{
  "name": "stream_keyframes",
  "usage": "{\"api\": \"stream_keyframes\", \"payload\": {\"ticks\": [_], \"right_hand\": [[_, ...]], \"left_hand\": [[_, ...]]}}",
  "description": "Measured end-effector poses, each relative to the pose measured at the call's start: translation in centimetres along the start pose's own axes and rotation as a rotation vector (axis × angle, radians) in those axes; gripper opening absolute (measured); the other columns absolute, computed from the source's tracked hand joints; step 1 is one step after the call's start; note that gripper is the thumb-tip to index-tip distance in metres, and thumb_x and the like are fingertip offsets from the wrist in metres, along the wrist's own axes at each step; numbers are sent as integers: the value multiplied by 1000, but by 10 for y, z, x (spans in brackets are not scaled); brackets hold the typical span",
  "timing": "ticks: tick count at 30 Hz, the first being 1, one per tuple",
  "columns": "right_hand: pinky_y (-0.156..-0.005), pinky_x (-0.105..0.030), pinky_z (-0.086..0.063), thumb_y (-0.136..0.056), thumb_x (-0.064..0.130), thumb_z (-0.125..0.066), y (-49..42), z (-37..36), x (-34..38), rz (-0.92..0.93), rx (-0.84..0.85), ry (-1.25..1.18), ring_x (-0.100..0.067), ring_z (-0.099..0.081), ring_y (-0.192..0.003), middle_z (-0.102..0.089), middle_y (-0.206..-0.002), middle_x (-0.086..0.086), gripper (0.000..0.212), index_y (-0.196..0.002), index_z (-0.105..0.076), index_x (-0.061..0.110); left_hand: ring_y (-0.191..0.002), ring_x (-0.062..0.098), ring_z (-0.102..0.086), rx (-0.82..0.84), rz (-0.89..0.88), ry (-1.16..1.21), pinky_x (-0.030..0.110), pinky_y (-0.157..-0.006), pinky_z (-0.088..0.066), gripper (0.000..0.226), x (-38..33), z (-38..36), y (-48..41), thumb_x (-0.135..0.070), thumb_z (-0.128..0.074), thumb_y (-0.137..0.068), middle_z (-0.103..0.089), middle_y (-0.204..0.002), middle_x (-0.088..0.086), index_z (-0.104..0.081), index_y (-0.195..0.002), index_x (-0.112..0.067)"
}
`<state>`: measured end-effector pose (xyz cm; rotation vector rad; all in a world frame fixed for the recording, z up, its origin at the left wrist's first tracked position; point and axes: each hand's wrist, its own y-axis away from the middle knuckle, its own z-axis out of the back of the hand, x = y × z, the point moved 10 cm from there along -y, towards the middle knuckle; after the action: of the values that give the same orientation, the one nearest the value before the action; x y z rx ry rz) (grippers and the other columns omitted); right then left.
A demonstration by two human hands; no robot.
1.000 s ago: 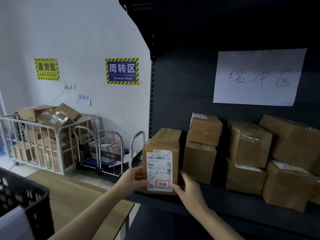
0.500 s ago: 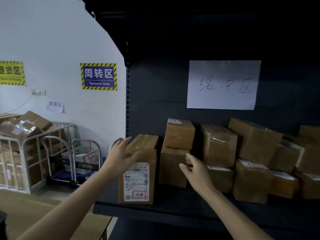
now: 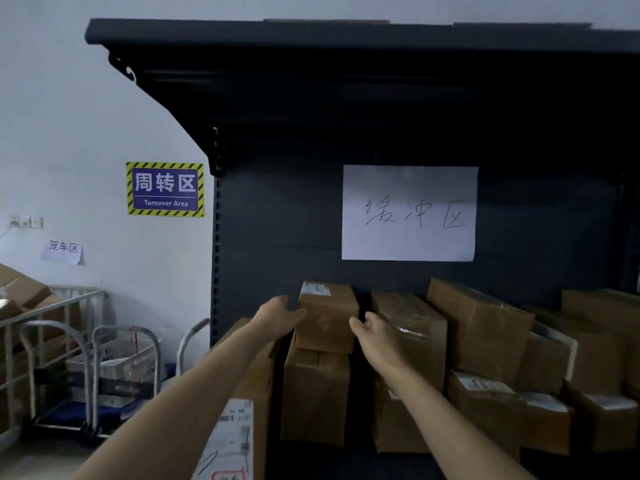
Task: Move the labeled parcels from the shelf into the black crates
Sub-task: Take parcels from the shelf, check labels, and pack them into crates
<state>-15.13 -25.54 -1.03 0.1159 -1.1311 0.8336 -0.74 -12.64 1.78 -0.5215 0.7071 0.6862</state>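
Note:
A small brown parcel (image 3: 329, 317) with a white label on its top sits on a taller box (image 3: 315, 400) on the dark shelf (image 3: 277, 237). My left hand (image 3: 277, 317) is at its left side, fingers straight, thumb near the box's edge. My right hand (image 3: 375, 332) is at its right side, fingers loosely spread, holding nothing. The tall parcel with the white label (image 3: 239, 420) stands at the shelf's left end, under my left forearm. No black crate is in view.
Several more brown parcels (image 3: 485, 341) fill the shelf to the right. A white handwritten sheet (image 3: 408, 213) hangs on the back panel. On the left stand a wire cage cart with boxes (image 3: 41, 323) and folded trolleys (image 3: 114, 368).
Both hands let go of the tall labeled parcel, which stays on the shelf, and reached up to either side of the small upper parcel. The view turned right and up.

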Motion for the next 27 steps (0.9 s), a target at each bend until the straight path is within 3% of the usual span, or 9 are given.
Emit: {"api": "stream_keyframes", "payload": {"ticks": [2,7,11,13,15,18,20,24,27], "right_hand": [[-111,-33,-26,-95,45,-41,-8,-11,-4,-53,41,-31,-21,-28,-140,-27,-153,-5,65,-147,-22,11],[-111,-35,-24,-93,52,-41,-9,-31,-11,-128,105,-193,-21,-24,-141,-21,-155,0,72,-149,-13,17],[-100,-38,-43,-88,56,-46,-1,-26,-10,-152,70,-493,-19,-51,-116,-51,-132,-2,62,-136,-36,18],[-91,-40,-49,-85,61,-45,5,-23,-9,-211,73,-720,-22,-55,-111,-57,-120,-2,62,-133,-40,22],[-81,-40,-51,-81,67,-42,12,-20,-10,-255,92,-821,-26,-56,-111,-56,-125,-6,70,-136,-39,24],[-84,-46,-53,-67,72,-47,24,-23,-11,-293,177,-834,-29,-59,-110,-60,-124,-8,80,-133,-45,27],[-82,-46,-54,-61,68,-54,30,-24,-10,-283,233,-855,-28,-60,-109,-65,-117,-6,75,-126,-54,29],[-72,-36,-53,-68,58,-57,38,-14,-12,-222,255,-943,-22,-61,-107,-68,-113,-3,66,-126,-54,29],[-73,-32,-54,-73,55,-54,44,-8,-16,-189,261,-979,-19,-65,-105,-69,-114,-1,61,-128,-52,28]], "left_hand": [[-112,23,-56,69,37,70,33,-97,-45,34,2,-14,-8,-22,-59,-88,-61,-122,9,-57,-118,-7],[-108,19,-58,162,40,271,32,-96,-46,46,-2,-32,-6,-14,-63,-85,-61,-119,5,-51,-129,-9],[-116,19,-51,-7,-159,393,32,-94,-47,63,-22,-10,13,-22,-64,-86,-45,-137,1,-32,-141,-29],[-121,12,-38,-77,-294,389,25,-91,-41,47,-34,-1,32,-32,-58,-90,-30,-141,-7,-37,-129,-46],[-126,10,-34,-129,-388,435,19,-91,-38,25,-42,5,52,-40,-50,-92,-30,-140,-10,-44,-111,-56],[-135,14,-30,-196,-472,481,27,-103,-40,20,-49,11,72,-36,-42,-95,-31,-143,-7,-52,-102,-52],[-139,13,-24,-201,-484,502,18,-100,-42,21,-53,10,80,-30,-47,-95,-25,-147,-8,-50,-105,-49],[-134,15,-37,-141,-372,641,41,-102,-46,58,-46,0,87,-22,-61,-88,-35,-144,-5,-29,-135,-33],[-122,15,-50,-11,-212,803,31,-92,-53,74,-42,-17,92,-22,-63,-85,-47,-135,-6,-20,-146,-24]]}}
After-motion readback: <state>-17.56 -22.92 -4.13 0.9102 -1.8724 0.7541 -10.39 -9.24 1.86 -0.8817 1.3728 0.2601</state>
